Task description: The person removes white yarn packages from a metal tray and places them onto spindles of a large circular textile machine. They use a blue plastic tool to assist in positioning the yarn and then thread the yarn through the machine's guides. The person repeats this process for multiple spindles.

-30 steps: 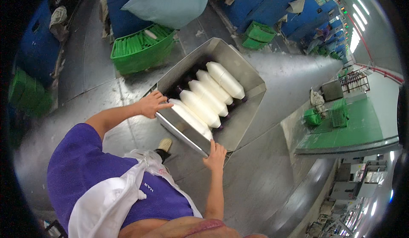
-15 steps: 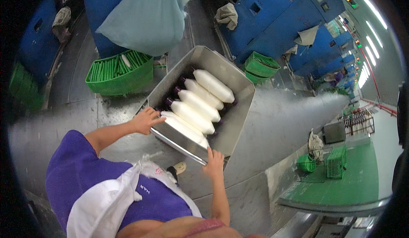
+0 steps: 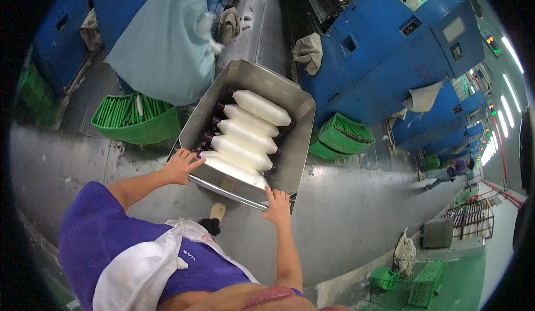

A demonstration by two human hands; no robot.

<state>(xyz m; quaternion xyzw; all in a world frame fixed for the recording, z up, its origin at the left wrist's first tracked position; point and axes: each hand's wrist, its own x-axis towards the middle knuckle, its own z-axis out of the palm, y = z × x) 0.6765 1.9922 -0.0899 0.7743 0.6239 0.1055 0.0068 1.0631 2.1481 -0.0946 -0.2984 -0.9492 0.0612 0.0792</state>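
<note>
Now, tray: a metal tray (image 3: 290, 144) with sloped walls is out in front of me, carried above the grey floor (image 3: 356, 216).
Left hand: my left hand (image 3: 179, 166) is closed around the tray's near left corner, fingers curled over the rim.
Right hand: my right hand (image 3: 277, 205) clamps the near edge at the right, fingers hooked over the lip.
Load: five white yarn bobbins (image 3: 248, 135) lie side by side across the tray, their dark purple ends pointing to my left.
Left side: a green basket (image 3: 139, 130) of green tubes sits on the floor just beyond my left hand, under a pale blue sack (image 3: 167, 43).
Right side: blue machines (image 3: 390, 60) stand in a row, with a second green basket (image 3: 348, 138) at their base.
Below: one shoe (image 3: 217, 212) shows under the tray.
</note>
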